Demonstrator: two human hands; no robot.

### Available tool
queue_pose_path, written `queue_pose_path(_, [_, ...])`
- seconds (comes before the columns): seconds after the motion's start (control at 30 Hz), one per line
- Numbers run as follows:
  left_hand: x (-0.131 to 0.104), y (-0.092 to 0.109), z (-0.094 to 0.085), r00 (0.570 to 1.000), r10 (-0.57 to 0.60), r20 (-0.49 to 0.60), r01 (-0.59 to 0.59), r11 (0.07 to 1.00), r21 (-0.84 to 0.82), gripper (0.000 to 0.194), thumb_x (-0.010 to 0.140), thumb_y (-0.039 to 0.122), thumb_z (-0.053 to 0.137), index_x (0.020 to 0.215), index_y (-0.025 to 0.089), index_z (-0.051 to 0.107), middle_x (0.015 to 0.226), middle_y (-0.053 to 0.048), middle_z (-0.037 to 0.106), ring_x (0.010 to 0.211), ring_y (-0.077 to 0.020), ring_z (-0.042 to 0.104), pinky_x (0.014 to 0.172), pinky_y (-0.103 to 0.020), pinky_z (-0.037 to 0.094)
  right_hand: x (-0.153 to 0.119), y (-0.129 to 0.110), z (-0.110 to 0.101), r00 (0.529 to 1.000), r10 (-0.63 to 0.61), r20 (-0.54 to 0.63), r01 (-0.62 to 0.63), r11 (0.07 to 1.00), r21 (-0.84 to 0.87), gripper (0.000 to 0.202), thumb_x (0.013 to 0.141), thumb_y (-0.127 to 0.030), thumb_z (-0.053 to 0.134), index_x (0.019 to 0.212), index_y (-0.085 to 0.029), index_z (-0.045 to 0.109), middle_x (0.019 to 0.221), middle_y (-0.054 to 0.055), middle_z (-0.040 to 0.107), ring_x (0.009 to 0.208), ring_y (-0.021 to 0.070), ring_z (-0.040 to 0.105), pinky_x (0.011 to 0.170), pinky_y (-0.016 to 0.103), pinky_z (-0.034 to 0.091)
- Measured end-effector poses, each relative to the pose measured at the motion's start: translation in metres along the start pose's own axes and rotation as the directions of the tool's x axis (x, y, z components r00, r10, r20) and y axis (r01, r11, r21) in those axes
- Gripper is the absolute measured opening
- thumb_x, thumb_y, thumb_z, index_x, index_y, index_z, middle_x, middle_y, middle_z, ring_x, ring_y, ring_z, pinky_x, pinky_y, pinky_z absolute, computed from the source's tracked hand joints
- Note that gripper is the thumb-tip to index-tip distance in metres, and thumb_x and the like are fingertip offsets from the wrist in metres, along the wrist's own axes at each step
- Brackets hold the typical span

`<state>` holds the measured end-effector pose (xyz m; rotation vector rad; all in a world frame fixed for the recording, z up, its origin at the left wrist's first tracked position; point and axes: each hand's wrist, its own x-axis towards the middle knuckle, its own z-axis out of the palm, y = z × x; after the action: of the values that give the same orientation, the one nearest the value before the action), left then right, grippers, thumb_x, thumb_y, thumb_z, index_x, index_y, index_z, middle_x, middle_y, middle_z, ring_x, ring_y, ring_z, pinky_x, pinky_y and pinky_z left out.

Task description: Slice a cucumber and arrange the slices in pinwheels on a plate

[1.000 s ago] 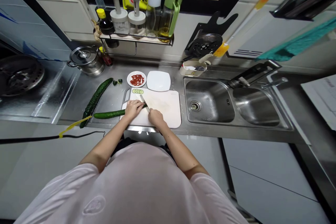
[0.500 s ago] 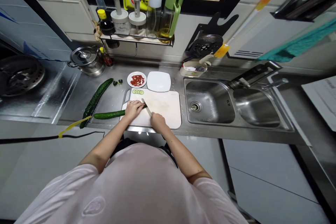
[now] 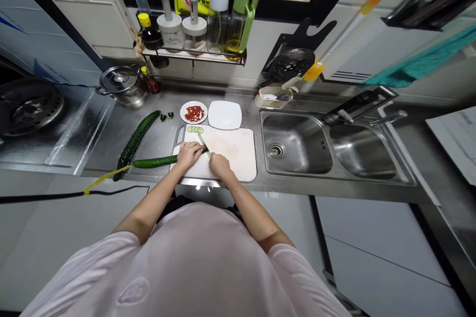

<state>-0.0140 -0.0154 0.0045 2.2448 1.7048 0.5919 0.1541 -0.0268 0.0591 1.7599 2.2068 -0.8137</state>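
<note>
My left hand [image 3: 189,154] is closed over a long green cucumber [image 3: 155,162], pressing it to the white cutting board [image 3: 238,158]. The cucumber's cut end pokes out just right of my fingers. My right hand [image 3: 219,165] grips the handle of a knife [image 3: 204,144], whose blade lies across the board at that end, tip pointing away from me. Several pale green cucumber slices [image 3: 195,130] lie in a row at the board's far left corner. A second whole cucumber [image 3: 136,145] rests on the steel counter to the left, with small dark green end pieces [image 3: 166,116] near it.
Behind the board stand a small plate of chopped red bits [image 3: 194,112] and a white square plate [image 3: 225,115]. A lidded steel pot [image 3: 122,85] is at the back left. To the right is a double sink [image 3: 297,143]. Bottles and jars fill a wall shelf [image 3: 193,55].
My right hand and the knife have shifted slightly left and away from me. My left hand stays in place on the cucumber.
</note>
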Motion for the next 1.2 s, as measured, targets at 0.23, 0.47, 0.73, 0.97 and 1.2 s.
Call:
queue_pose_path(0.23, [0.000,0.001,-0.002,1.000,-0.009,-0.002,0.009,1.000,-0.009,0.028,0.094,0.036,0.045,0.102,0.028,0.071,0.103,-0.005,0.068,0.097,-0.0203,0.059,0.089,-0.040,0.033,-0.029,0.016,0.010,1.000,0.021,0.014,-0.021,0.999,-0.032,0.025,0.095,-0.019,0.035,0.110,-0.015,0.055,0.102,0.015,0.067,0.095,0.0243,0.064,0.076,0.031,0.046])
queue_pose_path(0.47, [0.000,0.001,-0.001,1.000,-0.011,0.000,0.011,1.000,-0.014,0.028,0.094,0.037,0.045,0.101,0.028,0.070,0.103,-0.005,0.068,0.097,-0.0204,0.059,0.090,-0.039,0.033,-0.029,0.019,0.015,0.999,0.028,0.030,-0.027,0.999,-0.028,0.026,0.093,-0.015,0.036,0.111,-0.015,0.055,0.102,0.014,0.067,0.096,0.0239,0.064,0.078,0.031,0.045])
queue_pose_path(0.73, [0.000,0.001,0.000,1.000,-0.012,-0.004,0.012,1.000,-0.008,0.026,0.093,0.036,0.047,0.101,0.028,0.070,0.102,-0.004,0.069,0.096,-0.0203,0.059,0.089,-0.040,0.033,-0.012,0.011,0.013,1.000,0.010,0.012,-0.009,1.000,-0.018,0.028,0.092,-0.013,0.036,0.112,-0.015,0.055,0.105,0.014,0.067,0.099,0.0234,0.063,0.080,0.031,0.046])
queue_pose_path(0.97, [0.001,0.002,-0.001,1.000,-0.012,-0.001,0.012,1.000,-0.010,0.027,0.094,0.036,0.046,0.102,0.028,0.070,0.102,-0.005,0.069,0.097,-0.0211,0.059,0.090,-0.040,0.033,-0.002,0.005,0.012,1.000,0.012,0.014,-0.012,1.000,-0.024,0.028,0.092,-0.012,0.036,0.112,-0.015,0.056,0.107,0.014,0.067,0.100,0.0225,0.063,0.080,0.030,0.046])
queue_pose_path(1.2, [0.000,0.001,0.000,1.000,-0.004,-0.010,0.004,1.000,-0.009,0.026,0.093,0.036,0.047,0.102,0.028,0.070,0.102,-0.005,0.069,0.096,-0.0208,0.059,0.090,-0.040,0.033,0.002,0.006,0.019,1.000,0.019,-0.007,-0.019,1.000,-0.014,0.027,0.091,-0.011,0.038,0.111,-0.015,0.056,0.105,0.014,0.067,0.100,0.0230,0.064,0.080,0.030,0.047])
